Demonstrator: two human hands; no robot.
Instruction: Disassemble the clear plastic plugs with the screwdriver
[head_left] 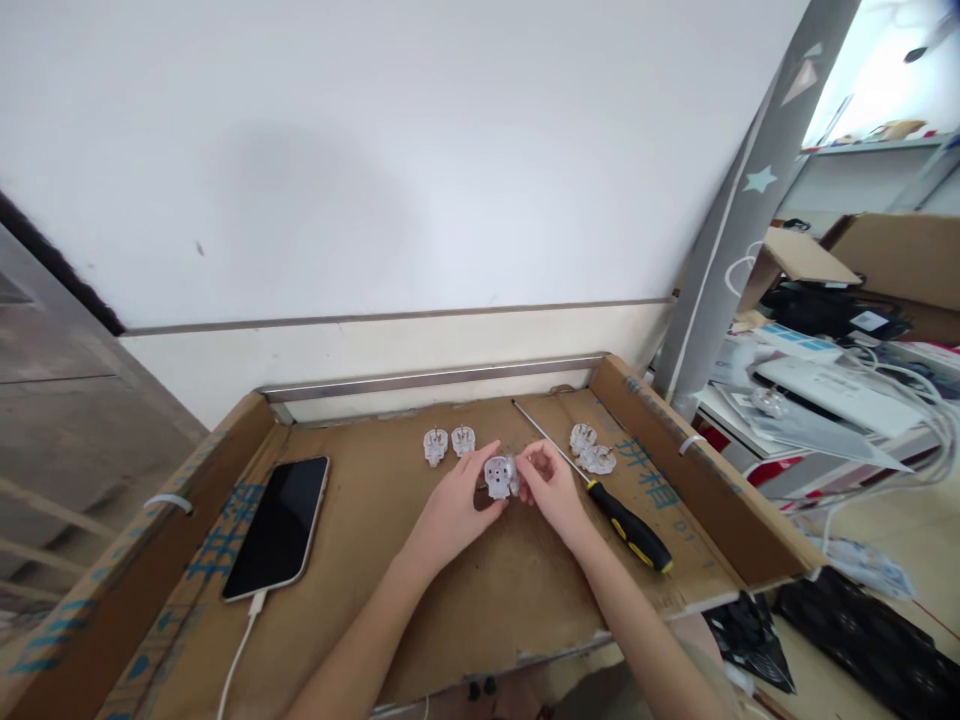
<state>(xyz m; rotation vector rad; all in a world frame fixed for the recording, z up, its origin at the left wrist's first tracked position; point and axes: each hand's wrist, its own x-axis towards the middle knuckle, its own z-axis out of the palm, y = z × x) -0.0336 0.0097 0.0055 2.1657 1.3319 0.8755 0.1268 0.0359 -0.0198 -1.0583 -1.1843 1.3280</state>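
Reaching over the counter (360,500) with 2 bare forearms (637,610), closest to the camera. Holding the clear socket (496,477) upright between thumb and fingers of the left hand (452,502), clamped on it, with its holes facing the camera. Pinching a clear part (514,474) with the right hand (553,492), fingers together on it, just beside the socket. Seen beyond the left hand: 2 plug pieces (435,446), pins visible. Lying to the right: 2 other pieces (598,459), near the screwdriver (630,525). Placed far left: a phone (277,527), connected to a white cable (241,650).
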